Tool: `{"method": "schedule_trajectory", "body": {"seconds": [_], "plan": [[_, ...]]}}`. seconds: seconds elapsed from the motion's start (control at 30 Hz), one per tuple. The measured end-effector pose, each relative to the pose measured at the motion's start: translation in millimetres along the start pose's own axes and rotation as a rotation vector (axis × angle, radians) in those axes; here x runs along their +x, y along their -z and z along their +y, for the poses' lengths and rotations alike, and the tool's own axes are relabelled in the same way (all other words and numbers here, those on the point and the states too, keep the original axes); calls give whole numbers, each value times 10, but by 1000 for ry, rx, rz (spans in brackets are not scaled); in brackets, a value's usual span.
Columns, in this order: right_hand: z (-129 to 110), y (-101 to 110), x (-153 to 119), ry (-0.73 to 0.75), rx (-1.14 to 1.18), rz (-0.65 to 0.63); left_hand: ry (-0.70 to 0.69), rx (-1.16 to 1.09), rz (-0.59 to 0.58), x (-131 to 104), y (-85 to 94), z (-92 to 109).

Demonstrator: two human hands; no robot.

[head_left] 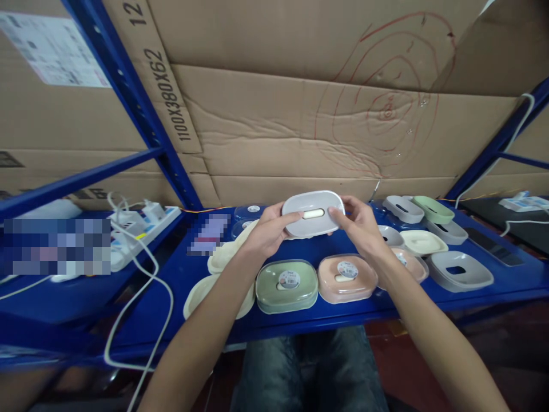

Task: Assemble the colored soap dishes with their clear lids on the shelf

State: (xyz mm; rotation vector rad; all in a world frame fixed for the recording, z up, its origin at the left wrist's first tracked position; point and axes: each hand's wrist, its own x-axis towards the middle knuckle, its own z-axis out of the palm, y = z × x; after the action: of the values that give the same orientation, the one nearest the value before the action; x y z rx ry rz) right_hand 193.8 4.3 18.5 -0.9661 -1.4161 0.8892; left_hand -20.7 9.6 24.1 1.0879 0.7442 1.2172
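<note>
Above the blue shelf, both hands grip a light grey oval soap dish (295,204) with a long slot in its middle, where a cream-coloured piece shows. My left hand (270,232) is closed round its left end, the thumb lying on the top by the slot. At the right end, my right hand (361,224) is closed too, its thumb pressing the top; the fingers beneath are mostly hidden. Below them lie a green soap dish (268,289) and a pink one (360,286), each with a clear cover and round label. Cream dishes (195,297) sit partly behind my left arm.
Several grey, green and cream dish parts (461,272) lie on the right of the blue shelf (165,317). A dark phone (493,246) is beyond them. White power strips and a loose cable (171,297) are at left. Cardboard (257,109) and blue posts (141,114) stand behind.
</note>
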Motion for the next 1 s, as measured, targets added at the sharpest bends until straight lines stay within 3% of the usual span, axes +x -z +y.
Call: {"method": "schedule_trajectory", "body": {"seconds": [0.17, 0.3, 0.47, 0.6, 0.83, 1.0], "plan": [[-27, -1, 82, -29, 38, -85, 9, -61, 57, 45, 37, 20], [10, 145, 247, -34, -41, -198, -8, -208, 182, 99, 104, 87], [311, 362, 518, 230, -797, -444, -15, -369, 325, 111, 181, 182], [548, 312, 609, 219, -1121, -680, 20, -390, 306, 118, 194, 179], [638, 190, 567, 173, -1201, -694, 24, -413, 431, 209, 213, 103], [579, 375, 752, 188, -1197, -687, -34, -433, 357, 205, 252, 92]]}}
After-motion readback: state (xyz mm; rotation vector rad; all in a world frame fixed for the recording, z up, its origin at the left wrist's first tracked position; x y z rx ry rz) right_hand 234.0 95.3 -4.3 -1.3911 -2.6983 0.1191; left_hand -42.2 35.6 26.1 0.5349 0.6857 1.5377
